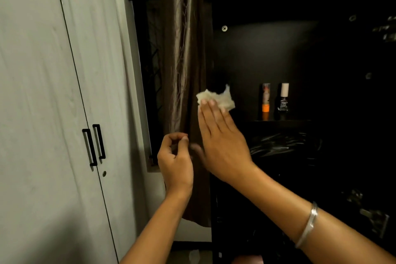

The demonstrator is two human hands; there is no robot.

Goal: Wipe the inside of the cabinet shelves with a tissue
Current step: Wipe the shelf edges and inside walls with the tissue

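Two bare hands were in view, the left hand (174,162) and the right hand (222,141). There was one crumpled tissue (216,98). One black cabinet (300,49) stood open, and on its shelf were two small bottles: an orange-bottomed bottle (266,100) and a white-capped bottle (284,99). One brown curtain (182,49) hung beside it. The white wardrobe (42,92) showed two doors with two black handles (94,144). One silver bangle (307,224) circled the right wrist. One screw head (224,28) showed clearly.
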